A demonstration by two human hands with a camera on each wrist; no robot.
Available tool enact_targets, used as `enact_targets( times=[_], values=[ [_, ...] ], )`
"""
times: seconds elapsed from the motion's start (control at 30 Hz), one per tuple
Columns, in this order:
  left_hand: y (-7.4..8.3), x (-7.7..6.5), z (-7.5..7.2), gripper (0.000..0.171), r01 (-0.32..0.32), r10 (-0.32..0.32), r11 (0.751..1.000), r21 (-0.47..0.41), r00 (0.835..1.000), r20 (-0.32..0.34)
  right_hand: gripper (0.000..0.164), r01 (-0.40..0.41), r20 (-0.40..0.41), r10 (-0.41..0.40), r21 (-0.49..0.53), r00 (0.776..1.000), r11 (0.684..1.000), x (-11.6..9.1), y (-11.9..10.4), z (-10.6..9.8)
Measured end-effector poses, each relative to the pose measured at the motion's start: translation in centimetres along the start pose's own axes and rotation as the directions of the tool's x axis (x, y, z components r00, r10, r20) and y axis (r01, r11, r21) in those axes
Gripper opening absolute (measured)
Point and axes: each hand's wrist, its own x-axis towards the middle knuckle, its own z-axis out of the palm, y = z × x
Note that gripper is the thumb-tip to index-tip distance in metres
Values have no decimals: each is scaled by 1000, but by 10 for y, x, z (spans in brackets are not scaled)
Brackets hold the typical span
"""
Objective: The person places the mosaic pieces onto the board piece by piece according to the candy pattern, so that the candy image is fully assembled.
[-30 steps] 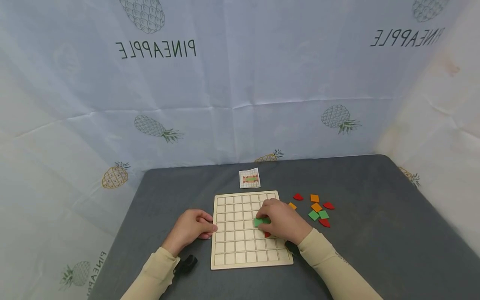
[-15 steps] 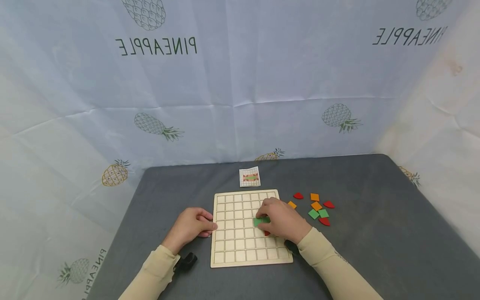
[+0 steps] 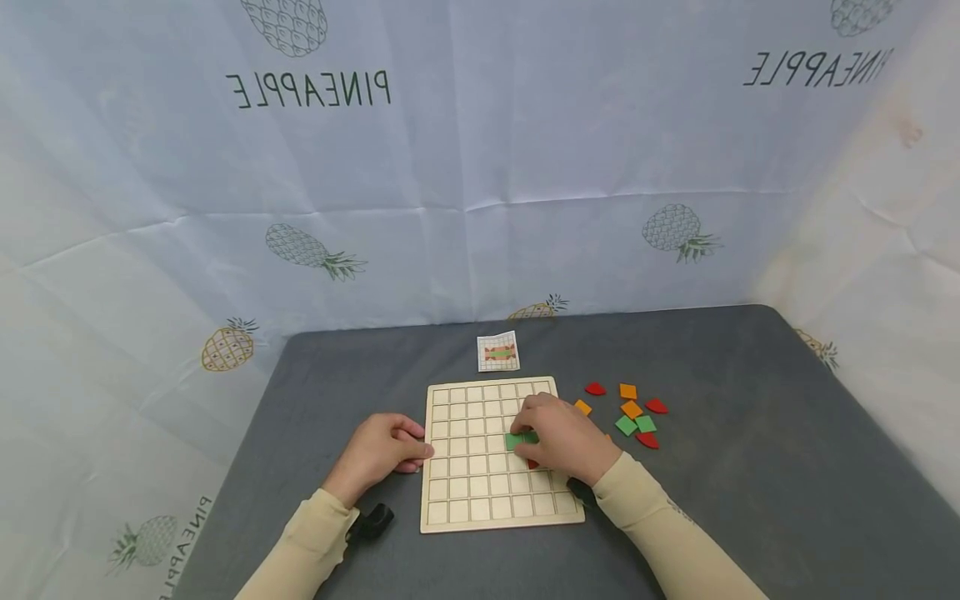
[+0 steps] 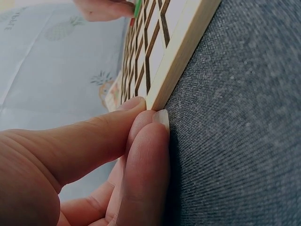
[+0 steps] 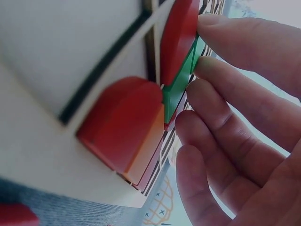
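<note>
A pale wooden grid board (image 3: 480, 487) lies on the table. My left hand (image 3: 382, 450) is at its left edge; in the left wrist view, the thumb (image 4: 99, 136) and a finger meet at the board's rim (image 4: 181, 59) and pinch it. Over the right half is my right hand (image 3: 566, 437), its thumb and index fingertip on a green square tile (image 3: 513, 442). Another green tile (image 3: 530, 437) sits beside that one, partly covered by the fingers. Close below, the right wrist view shows red rounded tiles (image 5: 120, 122) and an orange tile (image 5: 148, 150) in the board's cells.
To the right of the board lie loose red (image 3: 656, 406), orange (image 3: 628, 391) and green tiles (image 3: 626, 426). A small pattern card (image 3: 498, 352) is behind the board on the grey table (image 3: 360, 367). A pineapple-print cloth (image 3: 420, 167) hangs behind and at the sides.
Both hands and the tiles keep their places on the board. Only the head view shifts very slightly.
</note>
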Motion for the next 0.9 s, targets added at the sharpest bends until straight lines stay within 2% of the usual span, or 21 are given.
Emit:
enact_targets(
  times=[0.23, 0.37, 0.5, 0.67, 0.77, 0.9],
  values=[
    [1, -1, -1, 29, -2, 2, 1000, 9, 1000, 0, 10, -19, -7, 19, 23, 1000, 1000, -1, 2, -6],
    [0, -1, -1, 29, -6, 6, 1000, 5, 1000, 6, 10, -88, -21, 89, 36, 996, 995, -11, 14, -17],
    [0, -1, -1, 29, -6, 6, 1000, -1, 1000, 0, 11, -163, -36, 164, 28, 986, 986, -31, 39, -36],
    [0, -2, -1, 29, -1, 1, 1000, 0, 1000, -2, 14, -243, -53, 243, 14, 969, 970, -64, 81, -57],
    [0, -2, 0, 29, 2, -2, 1000, 4, 1000, -1, 16, -299, -50, 301, 45, 952, 953, -85, 103, -66],
    [0, -2, 0, 29, 2, -2, 1000, 10, 1000, -5, 20, -328, -54, 331, 60, 942, 943, -105, 122, -73]
  ],
)
